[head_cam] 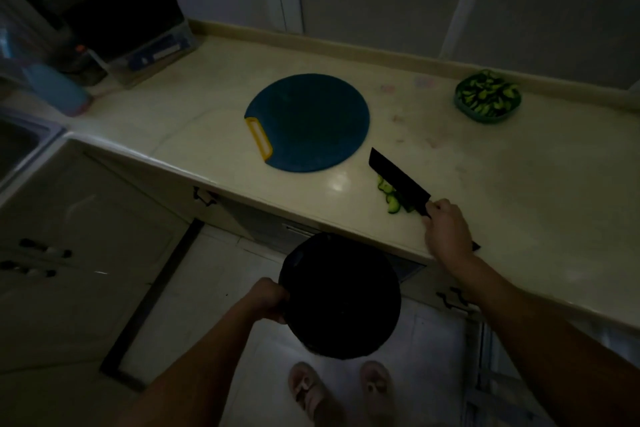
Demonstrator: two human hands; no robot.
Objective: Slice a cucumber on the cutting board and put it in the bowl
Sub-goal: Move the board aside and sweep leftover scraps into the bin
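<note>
Black knife (398, 180), blade pointing up-left

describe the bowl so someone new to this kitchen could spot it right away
On the pale countertop, look far right along the back edge by the wall. The green bowl sits there heaped with cucumber slices, well apart from the round blue cutting board.

Knife handle (476, 246) hidden under right hand (448, 230)

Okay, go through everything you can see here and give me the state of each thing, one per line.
Blue cutting board: flat on counter, bare.
Green bowl: upright, full of cucumber slices.
Knife: gripped by right hand, blade against loose slices on counter.
Black round board: held off the counter by left hand.
</note>
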